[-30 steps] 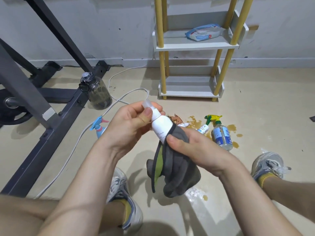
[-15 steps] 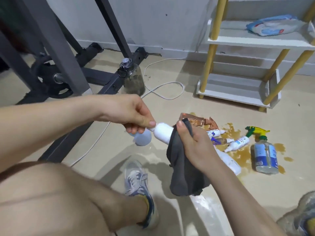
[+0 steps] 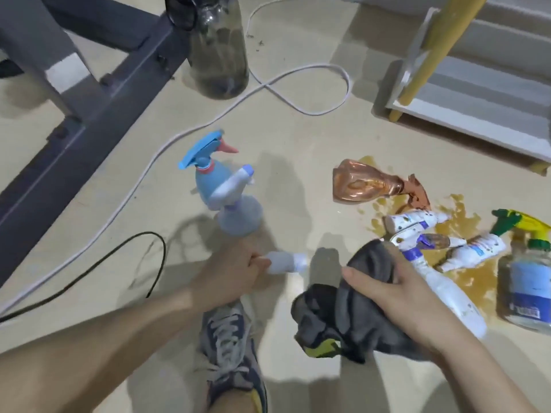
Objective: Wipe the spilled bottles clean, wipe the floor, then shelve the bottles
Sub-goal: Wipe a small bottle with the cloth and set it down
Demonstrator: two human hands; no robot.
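The left hand [image 3: 229, 274] curls its fingers round a blurred, apparently white bottle [image 3: 286, 262]; right hand [image 3: 399, 299] fingers clutch a grey cloth [image 3: 337, 320].

My left hand [image 3: 229, 272] is low, fingers curled round a bottle [image 3: 283, 263], with the bare forearm running in from the lower left. My right hand [image 3: 396, 296] grips a cloth [image 3: 337, 320], thumb stretched across it, forearm entering from the lower right.
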